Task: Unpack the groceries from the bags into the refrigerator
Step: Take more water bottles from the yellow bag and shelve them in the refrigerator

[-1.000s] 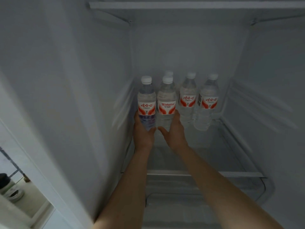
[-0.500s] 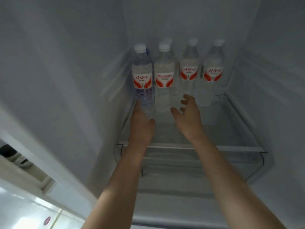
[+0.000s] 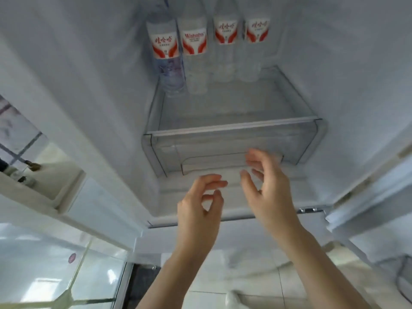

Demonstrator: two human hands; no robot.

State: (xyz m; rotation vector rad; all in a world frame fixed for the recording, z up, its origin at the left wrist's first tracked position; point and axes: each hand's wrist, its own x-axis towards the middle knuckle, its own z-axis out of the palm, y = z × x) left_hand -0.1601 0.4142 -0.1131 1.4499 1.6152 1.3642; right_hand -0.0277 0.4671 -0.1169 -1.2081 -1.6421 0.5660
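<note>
Your left hand [image 3: 198, 210] sits just below the centre of the frame, empty, its fingers loosely curled with the thumb and a fingertip close together but gripping nothing. Your right hand [image 3: 269, 188] is beside it to the right, slightly higher, also empty, with fingers spread and gently bent; its edges are blurred. The two hands are near each other but apart, both in front of the refrigerator [image 3: 334, 63] opening and well clear of the bottles.

Four water bottles with red and white labels stand upright in a row at the top centre of the frame, at the back of the glass shelf [image 3: 234, 128]. The leftmost bottle [image 3: 166, 47] stands against the left inner wall, the second bottle [image 3: 195, 43] touches it or stands just beside it, and the third bottle [image 3: 225, 30] and fourth bottle [image 3: 256, 30] stand further back to the right. Their caps are cut off by the top edge. Whether another bottle stands behind them, you cannot tell.

Below the shelf sits a clear drawer [image 3: 234, 152], directly behind your fingertips. At the left edge, a door bin [image 3: 44, 190] holds small dark items, too blurred to identify.
</note>
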